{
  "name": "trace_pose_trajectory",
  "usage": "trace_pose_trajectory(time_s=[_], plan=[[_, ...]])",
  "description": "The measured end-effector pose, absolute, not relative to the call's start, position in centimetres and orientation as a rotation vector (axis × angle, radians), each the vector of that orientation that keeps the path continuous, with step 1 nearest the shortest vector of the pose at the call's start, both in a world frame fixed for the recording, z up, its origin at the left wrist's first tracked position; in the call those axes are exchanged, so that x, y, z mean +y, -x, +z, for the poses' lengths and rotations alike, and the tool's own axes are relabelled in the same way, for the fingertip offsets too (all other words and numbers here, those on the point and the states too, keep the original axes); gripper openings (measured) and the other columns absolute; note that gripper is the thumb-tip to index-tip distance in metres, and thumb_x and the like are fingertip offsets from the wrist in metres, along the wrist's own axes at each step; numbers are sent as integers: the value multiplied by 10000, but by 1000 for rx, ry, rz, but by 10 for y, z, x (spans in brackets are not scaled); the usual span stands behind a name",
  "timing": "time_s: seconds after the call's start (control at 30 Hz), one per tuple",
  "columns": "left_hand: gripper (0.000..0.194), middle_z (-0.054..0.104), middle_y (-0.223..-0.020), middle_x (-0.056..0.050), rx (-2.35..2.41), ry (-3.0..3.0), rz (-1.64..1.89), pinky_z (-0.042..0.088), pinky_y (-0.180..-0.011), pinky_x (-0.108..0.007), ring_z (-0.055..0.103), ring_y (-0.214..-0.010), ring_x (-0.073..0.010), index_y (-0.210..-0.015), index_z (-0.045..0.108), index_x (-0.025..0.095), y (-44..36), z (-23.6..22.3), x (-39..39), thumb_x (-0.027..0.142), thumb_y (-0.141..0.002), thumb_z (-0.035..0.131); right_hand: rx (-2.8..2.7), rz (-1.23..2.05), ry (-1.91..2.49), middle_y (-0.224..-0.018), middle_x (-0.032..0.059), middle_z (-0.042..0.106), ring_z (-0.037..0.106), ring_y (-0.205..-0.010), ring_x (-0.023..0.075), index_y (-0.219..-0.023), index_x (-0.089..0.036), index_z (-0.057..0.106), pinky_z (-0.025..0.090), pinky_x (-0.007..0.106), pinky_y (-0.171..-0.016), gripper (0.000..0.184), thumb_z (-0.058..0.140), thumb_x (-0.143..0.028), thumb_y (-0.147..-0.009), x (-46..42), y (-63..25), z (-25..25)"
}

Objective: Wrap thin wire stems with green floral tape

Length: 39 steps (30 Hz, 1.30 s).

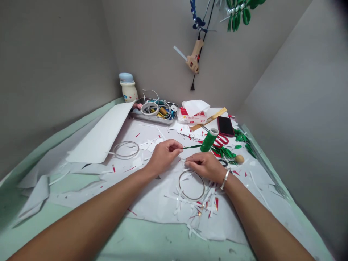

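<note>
Green stem [191, 146] pinched w/ thumb & fingers of L hand [164, 156], narrow grip, stem running R into green tape spool [209, 140], tilted, just above red scissors [222, 140]. R hand [205, 166] narrow too, thumb & index together beside stem's L end; can't tell if holding anything. Wire hoop [191, 185] lies just below R hand on white paper sheet [152, 203], cut scraps [197, 206] alongside. 2nd hoop [125, 150] further L. Green leaves [224, 152] R of spool. Further back: phone [225, 125], tissue pack [191, 116], metal tray [144, 116] of wires & spools. Glue gun [194, 56] hangs on wall.
</note>
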<state>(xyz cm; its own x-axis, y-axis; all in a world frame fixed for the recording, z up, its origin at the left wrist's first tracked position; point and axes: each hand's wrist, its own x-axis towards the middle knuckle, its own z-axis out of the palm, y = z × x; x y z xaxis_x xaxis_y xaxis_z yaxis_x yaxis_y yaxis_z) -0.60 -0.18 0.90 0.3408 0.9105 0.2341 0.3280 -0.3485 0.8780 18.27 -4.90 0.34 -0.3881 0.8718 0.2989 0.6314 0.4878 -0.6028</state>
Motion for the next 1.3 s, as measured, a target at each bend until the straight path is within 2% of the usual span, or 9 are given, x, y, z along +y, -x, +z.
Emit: trace_pose_trajectory(time_s=[0.13,0.3,0.5,0.67,0.8,1.03,1.3], plan=[[110,657,-785,-10,1176,-2119,907,430,-678,-259,575,-709,-140,-785,659,188,8,3,0,190,-757,553,-2095,415,1167,-797,32,725,635,-702,132,-834,-202,733,460,229,-673,171,575,-266,-835,-53,-180,9],[161,639,-776,-3,961,-2286,717,418,-680,-247,566,-723,-134,-780,673,200,6,1,-6,122,-742,537,-1916,432,1206,-778,37,720,633,-687,150,-812,-194,730,473,245,-651,203,565,-308,-843,-49,-187,9],[106,644,-791,-6,767,-1990,725,438,-696,-224,575,-726,-108,-784,664,166,2,13,-14,145,-752,565,-1760,498,1373,-748,25,708,600,-636,144,-817,-170,724,448,235,-589,245,579,-367,-828,-38,-199,-2],[108,646,-726,5,869,-1823,828,423,-616,-207,552,-652,-96,-802,655,156,3,15,-12,242,-751,614,-1945,534,1328,-748,20,714,605,-637,135,-840,-170,735,436,219,-582,231,559,-319,-842,-40,-194,-4],[140,657,-736,-2,989,-1765,905,443,-624,-218,577,-657,-111,-825,647,154,4,12,-6,267,-753,606,-2102,527,1284,-770,15,725,619,-641,127,-833,-188,738,437,212,-597,205,552,-276,-845,-46,-186,0],[109,668,-776,-7,1145,-1989,918,450,-686,-246,592,-704,-131,-794,651,175,6,4,0,225,-758,561,-2147,384,1180,-822,28,731,648,-732,139,-858,-215,730,463,229,-678,171,564,-253,-839,-53,-178,6],[150,642,-776,-10,988,-2233,710,419,-661,-241,557,-698,-133,-795,669,192,5,3,-8,162,-745,531,-1992,302,1229,-780,21,724,635,-683,135,-828,-201,734,458,229,-644,182,564,-262,-846,-50,-185,10]])
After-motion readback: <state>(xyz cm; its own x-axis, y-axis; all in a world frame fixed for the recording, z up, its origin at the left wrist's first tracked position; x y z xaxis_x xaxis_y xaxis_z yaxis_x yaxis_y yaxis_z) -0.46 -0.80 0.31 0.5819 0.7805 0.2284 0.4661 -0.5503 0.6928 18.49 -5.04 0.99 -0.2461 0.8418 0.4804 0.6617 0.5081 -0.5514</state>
